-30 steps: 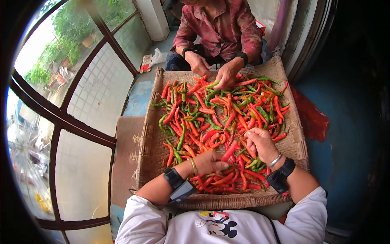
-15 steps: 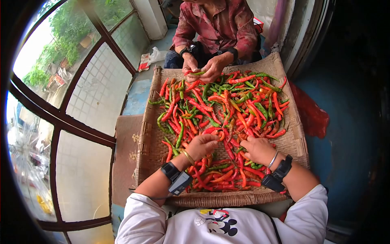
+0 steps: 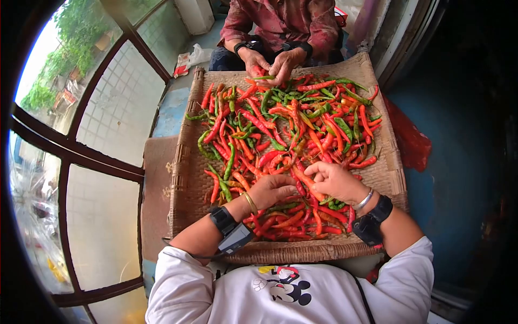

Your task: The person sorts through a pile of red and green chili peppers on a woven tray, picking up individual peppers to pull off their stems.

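Red, orange and green chili peppers (image 3: 259, 123) cover a shallow woven tray (image 3: 396, 178) in front of me. My right hand (image 3: 337, 182) is over the near-middle of the pile, its fingers closed on a long orange-red chili pepper (image 3: 306, 182) that slants under the palm. To its left, my left hand (image 3: 272, 190) hovers low over the peppers. Its fingers are loosely bent with the thumb a little apart, and nothing shows between them. The fingertips are close to a dark red pepper beside the right hand's one.
Across the tray sits another person in a patterned red shirt (image 3: 275, 24), whose hands (image 3: 278, 66) hold peppers over the far edge. Framed window panes (image 3: 102, 216) run along the left. A red bag (image 3: 410, 137) lies on the blue floor (image 3: 431, 200) at right.
My right hand has lifted slightly and now grips an orange-red chili pepper. My left hand has moved a little right. The view has shifted, so the tray appears higher and further left.
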`<action>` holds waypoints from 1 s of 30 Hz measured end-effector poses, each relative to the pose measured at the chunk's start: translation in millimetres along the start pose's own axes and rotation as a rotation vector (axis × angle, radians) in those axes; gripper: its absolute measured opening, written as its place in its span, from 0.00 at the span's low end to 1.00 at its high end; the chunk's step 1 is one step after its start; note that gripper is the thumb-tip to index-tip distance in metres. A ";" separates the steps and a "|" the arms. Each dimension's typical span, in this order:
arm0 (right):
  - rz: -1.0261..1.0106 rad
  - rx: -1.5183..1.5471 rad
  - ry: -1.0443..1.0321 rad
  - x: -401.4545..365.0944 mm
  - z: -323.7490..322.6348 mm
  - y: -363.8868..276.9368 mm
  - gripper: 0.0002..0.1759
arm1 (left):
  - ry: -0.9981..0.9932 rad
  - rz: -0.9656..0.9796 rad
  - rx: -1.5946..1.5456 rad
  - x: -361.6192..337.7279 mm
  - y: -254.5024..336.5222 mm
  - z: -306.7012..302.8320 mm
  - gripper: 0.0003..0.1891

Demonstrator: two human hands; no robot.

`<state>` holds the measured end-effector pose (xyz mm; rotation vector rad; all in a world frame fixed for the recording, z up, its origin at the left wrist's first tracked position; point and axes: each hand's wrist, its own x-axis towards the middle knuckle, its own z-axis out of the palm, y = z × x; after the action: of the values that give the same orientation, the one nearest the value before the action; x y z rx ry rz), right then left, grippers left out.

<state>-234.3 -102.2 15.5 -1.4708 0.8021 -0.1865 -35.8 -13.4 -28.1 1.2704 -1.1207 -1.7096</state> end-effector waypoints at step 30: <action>-0.563 -0.944 0.952 4.5 -60.7 -12.0 0.17 | 0.328 0.082 -0.473 1.3 27.8 -19.6 0.23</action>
<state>-261.9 -155.5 31.1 -2.5404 1.2954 -1.1130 -15.9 -29.1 -5.4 1.1281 -0.5274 -1.5162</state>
